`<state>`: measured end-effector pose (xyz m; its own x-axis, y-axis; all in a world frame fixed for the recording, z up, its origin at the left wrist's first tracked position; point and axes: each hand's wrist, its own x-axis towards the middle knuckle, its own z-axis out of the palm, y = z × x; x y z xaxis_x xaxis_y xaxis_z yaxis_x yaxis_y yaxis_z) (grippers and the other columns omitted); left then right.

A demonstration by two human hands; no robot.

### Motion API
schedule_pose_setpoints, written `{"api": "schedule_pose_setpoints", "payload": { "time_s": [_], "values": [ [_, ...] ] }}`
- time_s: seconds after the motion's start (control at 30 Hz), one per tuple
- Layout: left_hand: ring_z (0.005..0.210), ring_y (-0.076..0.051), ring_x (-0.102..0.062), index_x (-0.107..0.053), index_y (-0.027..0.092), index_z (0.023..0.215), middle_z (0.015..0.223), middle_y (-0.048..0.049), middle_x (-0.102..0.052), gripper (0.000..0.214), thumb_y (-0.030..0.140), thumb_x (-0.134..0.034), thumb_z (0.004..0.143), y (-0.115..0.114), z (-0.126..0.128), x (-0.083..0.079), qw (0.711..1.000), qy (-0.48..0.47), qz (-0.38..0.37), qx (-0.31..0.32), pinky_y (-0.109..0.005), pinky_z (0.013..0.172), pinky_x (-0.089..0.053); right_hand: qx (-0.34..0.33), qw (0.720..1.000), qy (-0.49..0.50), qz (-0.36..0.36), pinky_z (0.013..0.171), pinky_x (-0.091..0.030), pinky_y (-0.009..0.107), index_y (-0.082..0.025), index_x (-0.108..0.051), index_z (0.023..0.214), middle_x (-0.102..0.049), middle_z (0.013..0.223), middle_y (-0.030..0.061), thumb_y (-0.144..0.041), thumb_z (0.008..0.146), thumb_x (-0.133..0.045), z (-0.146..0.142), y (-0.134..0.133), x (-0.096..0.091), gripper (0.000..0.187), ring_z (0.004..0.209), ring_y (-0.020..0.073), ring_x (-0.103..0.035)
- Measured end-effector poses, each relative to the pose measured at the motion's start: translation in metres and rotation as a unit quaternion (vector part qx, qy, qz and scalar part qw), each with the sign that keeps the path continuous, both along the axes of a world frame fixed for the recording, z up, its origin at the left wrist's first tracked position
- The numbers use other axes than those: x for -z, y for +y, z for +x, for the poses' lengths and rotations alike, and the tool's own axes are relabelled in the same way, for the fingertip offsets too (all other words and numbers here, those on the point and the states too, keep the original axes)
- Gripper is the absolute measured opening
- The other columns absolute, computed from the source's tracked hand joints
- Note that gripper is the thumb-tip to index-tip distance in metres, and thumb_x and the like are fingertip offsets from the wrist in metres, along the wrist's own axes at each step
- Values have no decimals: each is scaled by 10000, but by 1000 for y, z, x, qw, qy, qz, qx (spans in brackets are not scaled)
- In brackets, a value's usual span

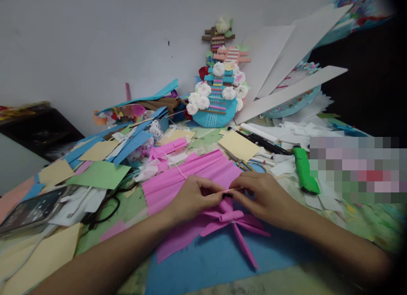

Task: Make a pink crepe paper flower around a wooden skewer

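Between my two hands is a thin pale stick [235, 189], lying roughly level and pinched in the fingertips. My left hand [193, 197] is closed on its left part, and my right hand [265, 195] grips its right end. Just below the fingers hangs a pink crepe paper piece [232, 216] with folded loops and pointed strips; whether it is fixed to the stick is hidden. A small dark spot shows at the fingertips. Under the hands a pleated pink crepe paper sheet [178, 185] lies partly over a blue sheet [203, 265].
Scissors [244, 163], a yellow paper square [238, 145] and black pens [270, 143] lie beyond my hands. To the right is a green roll [305, 170]. A phone [34, 210] and a green paper sheet [100, 175] lie left. A blue paper guitar [216, 110] leans on the wall.
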<state>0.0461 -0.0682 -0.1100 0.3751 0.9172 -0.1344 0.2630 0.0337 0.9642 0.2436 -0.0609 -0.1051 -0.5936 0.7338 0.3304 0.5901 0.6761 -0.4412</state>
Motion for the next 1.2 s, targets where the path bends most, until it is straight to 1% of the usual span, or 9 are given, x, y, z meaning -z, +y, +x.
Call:
{"api": "schedule_pose_setpoints", "payload": {
  "time_s": [0.2,0.3,0.43,0.53,0.6,0.7,0.9,1.07,1.2],
  "values": [
    [567,-112,-591,-743,83,790,665,-51,-701,190,214,-634,706,0,0,2,1000,8,-14,9,-204,567,-454,4,1000,-20,-2,608,-375,261,-153,-640,782,-630,699,42,-273,893,-482,-3,-2,4,228,655,151,-562],
    [548,-89,-522,-730,88,748,616,-15,-635,187,149,-556,715,-1,0,2,996,55,53,38,-182,524,-388,0,999,-47,2,618,-375,264,-158,-637,782,-627,704,46,-273,901,-470,-3,-2,8,235,667,158,-568],
    [536,-70,-440,-714,103,677,557,19,-525,224,85,-492,701,-5,-1,-3,974,126,169,78,-170,496,-316,1,997,-74,25,627,-375,267,-159,-645,792,-627,719,56,-262,902,-469,-3,-3,9,232,689,166,-577],
    [529,-71,-433,-723,105,698,554,17,-521,222,108,-502,713,-6,-1,-4,970,137,190,70,-171,488,-305,-5,997,-69,37,617,-371,266,-159,-651,800,-625,720,57,-253,906,-461,-3,-5,8,237,681,163,-576],
    [532,-76,-445,-727,104,691,556,12,-541,214,121,-515,705,-6,-1,-3,974,123,183,54,-172,486,-312,-9,997,-59,44,621,-370,272,-155,-657,812,-621,720,60,-228,905,-455,-3,-5,7,234,687,166,-572],
    [532,-88,-478,-735,105,693,565,1,-589,209,134,-528,688,-5,-2,-1,985,88,143,25,-174,481,-336,-10,997,-44,63,652,-364,288,-156,-664,828,-622,733,65,-199,900,-459,-5,-5,7,222,722,176,-565],
    [562,-115,-564,-736,87,727,639,-44,-681,184,174,-588,660,-3,0,1,994,61,85,-25,-198,543,-426,1,995,-18,98,720,-303,335,-169,-655,803,-619,716,43,-225,909,-481,-8,-6,8,211,704,163,-546],
    [567,-123,-580,-719,68,741,643,-60,-677,180,175,-604,652,-4,2,-2,997,44,56,-25,-211,555,-449,12,995,4,101,746,-267,348,-170,-637,782,-613,705,18,-235,897,-511,-8,-5,9,182,691,153,-543],
    [680,-159,-626,-743,79,819,748,-83,-720,242,131,-585,643,-6,-1,-9,998,11,62,-9,-233,644,-481,19,993,31,117,747,-252,343,-175,-627,772,-620,709,7,-235,886,-533,-8,-5,10,160,688,149,-544]
  ]
}}
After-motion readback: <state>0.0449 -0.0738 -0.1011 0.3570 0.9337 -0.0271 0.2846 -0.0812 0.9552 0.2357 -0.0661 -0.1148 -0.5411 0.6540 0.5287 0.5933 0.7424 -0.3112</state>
